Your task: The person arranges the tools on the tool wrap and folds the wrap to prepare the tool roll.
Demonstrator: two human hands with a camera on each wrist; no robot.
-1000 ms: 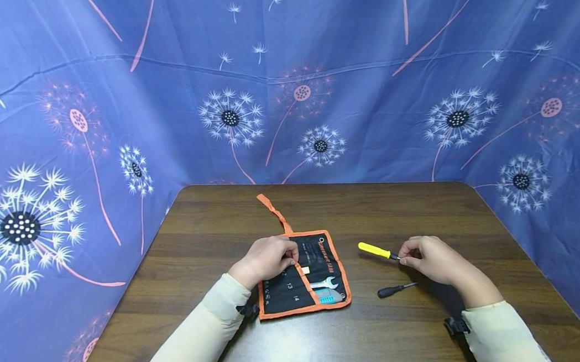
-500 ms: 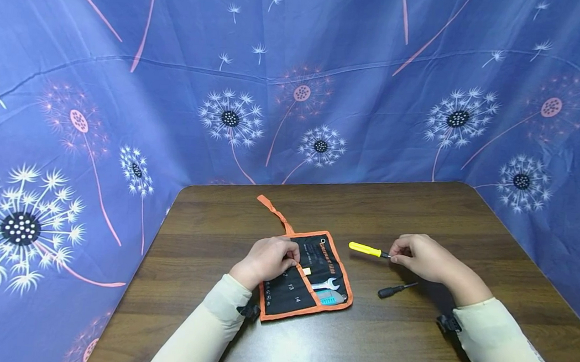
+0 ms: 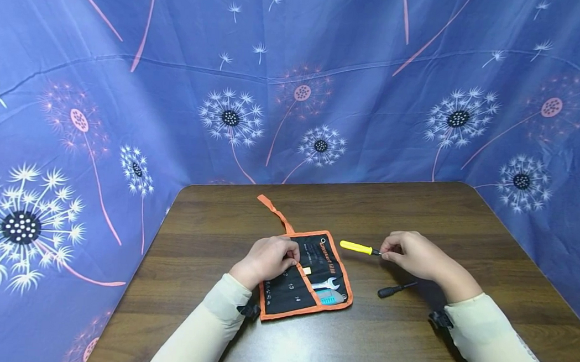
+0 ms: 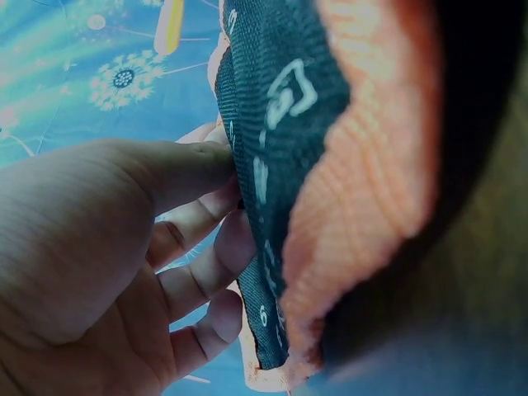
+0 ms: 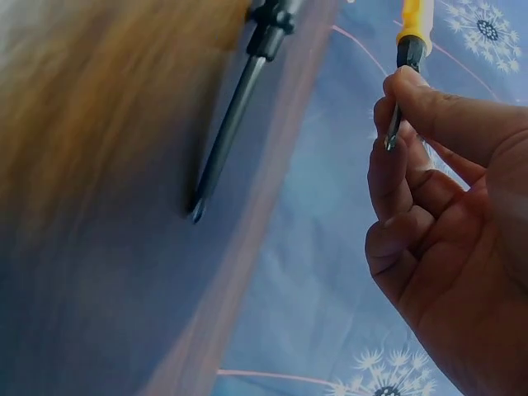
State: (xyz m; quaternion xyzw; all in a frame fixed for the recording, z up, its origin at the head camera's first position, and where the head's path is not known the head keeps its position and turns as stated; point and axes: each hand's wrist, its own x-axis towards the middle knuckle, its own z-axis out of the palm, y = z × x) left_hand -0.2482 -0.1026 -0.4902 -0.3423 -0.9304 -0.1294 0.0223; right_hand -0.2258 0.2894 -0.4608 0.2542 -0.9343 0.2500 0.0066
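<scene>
I see the right hand (image 3: 416, 256) has brought the yellow screwdriver (image 3: 356, 247), pinched by its metal end (image 5: 392, 139), closer to the tool pouch (image 3: 281, 300). The left hand (image 3: 264, 261) pinches the pouch, so they're nearly together.

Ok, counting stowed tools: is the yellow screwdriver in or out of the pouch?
Out: the right hand pinches the yellow screwdriver beside the pouch.

On my feed I see a yellow screwdriver (image 3: 356, 247) with a black collar (image 5: 410, 51), a black screwdriver (image 3: 389, 292), a black pouch (image 3: 282, 300) trimmed orange with white numbers (image 3: 290, 287), cream sleeves (image 3: 225, 296), a brown wood-grained table (image 3: 218, 215), and blue cloth (image 3: 374, 108) patterned with white and pink dandelions (image 3: 230, 118)
</scene>
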